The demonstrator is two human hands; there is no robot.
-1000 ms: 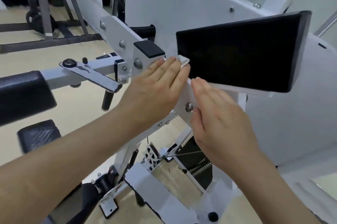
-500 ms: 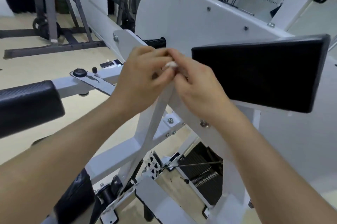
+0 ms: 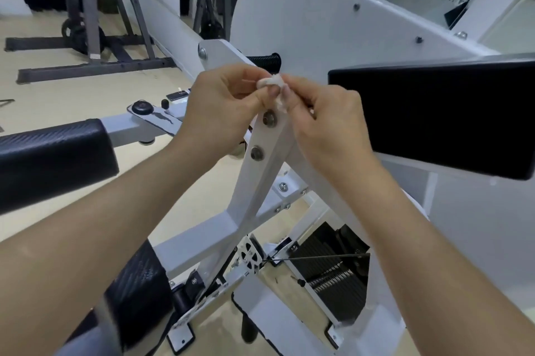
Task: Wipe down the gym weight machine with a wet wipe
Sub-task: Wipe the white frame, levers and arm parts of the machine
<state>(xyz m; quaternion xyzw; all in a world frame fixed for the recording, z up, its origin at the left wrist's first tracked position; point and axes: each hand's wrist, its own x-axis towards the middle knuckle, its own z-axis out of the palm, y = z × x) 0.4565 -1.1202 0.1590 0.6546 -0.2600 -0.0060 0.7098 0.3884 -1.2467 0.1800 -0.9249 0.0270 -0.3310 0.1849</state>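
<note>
Wet wipe [image 3: 271, 82] sits bunched into a small white wad between the fingertips of both hands. Left hand [image 3: 223, 106] pinches its upper end with thumb and curled fingers, and right hand [image 3: 327, 124] pinches the lower fold the same way. The wad hangs just above the top bolt [image 3: 269, 118] of the white slanted strut [image 3: 254, 182]; whether it touches the metal I cannot tell. It looks limp, damp and very light, and likely to cling to itself. Taking it by two edges should open a flat face for pressing. Black rectangular pad [image 3: 434, 121] lies just right of the hands, with the weight stack [image 3: 333, 271] below.
</note>
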